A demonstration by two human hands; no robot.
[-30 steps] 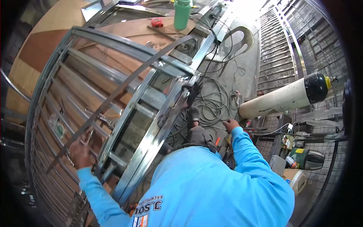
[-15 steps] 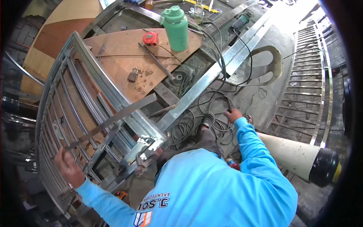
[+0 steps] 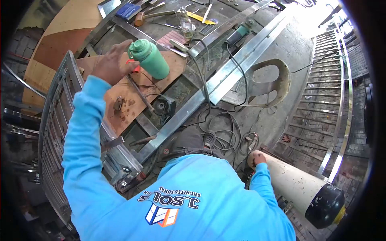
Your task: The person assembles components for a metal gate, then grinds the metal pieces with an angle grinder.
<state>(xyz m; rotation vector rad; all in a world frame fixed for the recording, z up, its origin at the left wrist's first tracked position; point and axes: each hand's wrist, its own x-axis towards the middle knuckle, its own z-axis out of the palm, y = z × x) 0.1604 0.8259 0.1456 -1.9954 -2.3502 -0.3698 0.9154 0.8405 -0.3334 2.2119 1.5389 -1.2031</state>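
My left hand [image 3: 114, 64] is over the plywood board [image 3: 130, 110], its thumb and fingers apart beside the lid of a green bottle [image 3: 155, 64]. Whether it touches the bottle is unclear. Partly hidden behind this hand is a red tape measure [image 3: 137, 68]. A padlock [image 3: 118, 103] and a thin metal bar [image 3: 140, 93] lie on the board. A flat metal strip [image 3: 113, 143] shows across the barred metal frame [image 3: 78, 76]. My right hand [image 3: 258, 157] is at the near end of a white cylinder [image 3: 293, 176]; its fingers are mostly hidden.
A long metal beam [image 3: 225, 80] crosses the middle, with a teal power tool [image 3: 238, 34] beyond it. Cables [image 3: 225, 124] coil on the floor near a plastic chair [image 3: 277, 82]. A hammer [image 3: 150, 16] and glass bottle [image 3: 186, 26] are at the back. Railings [image 3: 321, 100] stand right.
My left hand has let go of the flat strip and moved up and right to the green bottle. My right hand has moved down to the cylinder's end. The view has shifted.
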